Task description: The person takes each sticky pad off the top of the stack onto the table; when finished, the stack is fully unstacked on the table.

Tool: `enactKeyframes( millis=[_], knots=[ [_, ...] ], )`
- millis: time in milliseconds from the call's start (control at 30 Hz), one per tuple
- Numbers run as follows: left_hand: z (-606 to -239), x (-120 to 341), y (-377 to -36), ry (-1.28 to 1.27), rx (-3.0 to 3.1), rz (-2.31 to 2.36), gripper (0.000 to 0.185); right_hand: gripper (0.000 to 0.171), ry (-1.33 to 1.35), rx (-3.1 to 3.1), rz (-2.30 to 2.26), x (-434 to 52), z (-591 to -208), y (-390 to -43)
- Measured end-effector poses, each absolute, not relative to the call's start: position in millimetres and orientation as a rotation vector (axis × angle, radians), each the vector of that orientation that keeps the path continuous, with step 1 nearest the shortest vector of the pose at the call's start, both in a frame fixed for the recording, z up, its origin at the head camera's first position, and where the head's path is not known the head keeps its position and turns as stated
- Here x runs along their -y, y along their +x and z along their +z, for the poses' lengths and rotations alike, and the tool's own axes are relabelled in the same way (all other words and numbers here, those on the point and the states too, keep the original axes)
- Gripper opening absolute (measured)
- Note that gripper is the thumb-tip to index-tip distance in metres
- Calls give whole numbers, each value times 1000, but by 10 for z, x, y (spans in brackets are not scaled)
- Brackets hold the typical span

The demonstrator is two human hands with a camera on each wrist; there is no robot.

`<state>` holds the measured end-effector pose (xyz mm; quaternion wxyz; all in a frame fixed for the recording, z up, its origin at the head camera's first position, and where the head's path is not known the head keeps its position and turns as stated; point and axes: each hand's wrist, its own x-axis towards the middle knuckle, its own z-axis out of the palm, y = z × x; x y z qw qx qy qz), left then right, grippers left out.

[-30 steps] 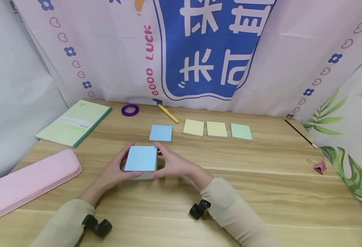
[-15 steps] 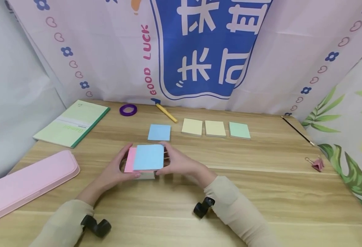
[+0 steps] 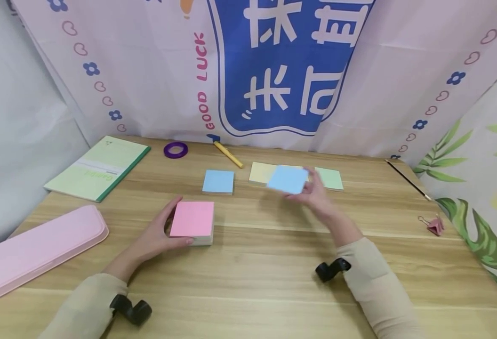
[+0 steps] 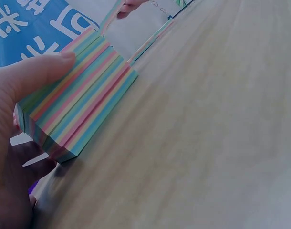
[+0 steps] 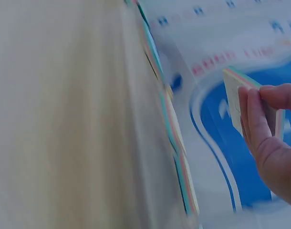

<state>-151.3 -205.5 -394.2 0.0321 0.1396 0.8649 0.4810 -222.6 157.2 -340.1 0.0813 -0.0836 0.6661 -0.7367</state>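
Now that the blue-topped pad is parted from the stack, it is pinched by the right hand beyond and right of that stack, left pink-topped and gripped by the left hand.

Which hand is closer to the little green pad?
The right hand, by the left edge of the green pad, holding a blue-topped pad. The left hand is farther left, round the pink-topped stack.

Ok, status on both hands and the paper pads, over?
Left hand grips pink-topped square paper stack on wooden table. Right hand pinches thin blue-topped square paper pad, raised. No obstruction seen.
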Motion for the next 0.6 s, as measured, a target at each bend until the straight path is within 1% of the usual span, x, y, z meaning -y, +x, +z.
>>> enactKeyframes(
  millis=[100, 233, 333, 400, 500, 600],
  knots=[
    [-3947, 2034, -1525, 435, -2663, 1478, 100, 85, -97, -1987, -2311, -1993, -3346, -2347],
    [-3934, 2052, -1521, 433, -2665, 1465, 100, 78, 73, -1831, -2533, -2460, -3330, -2499],
    [-3929, 2052, -1518, 438, -2659, 1475, 101, 81, 271, -1758, -2667, -2721, -3350, -2587],
    [-3927, 2052, -1516, 442, -2654, 1487, 100, 88, 423, -1770, -2685, -2844, -3377, -2641],
    [-3928, 2055, -1516, 440, -2656, 1490, 100, 94, 654, -1789, -2665, -2966, -3431, -2706],
    [-3942, 2061, -1522, 441, -2655, 1485, 100, 97, 804, -1760, -2660, -3056, -3510, -2749]
  ],
)
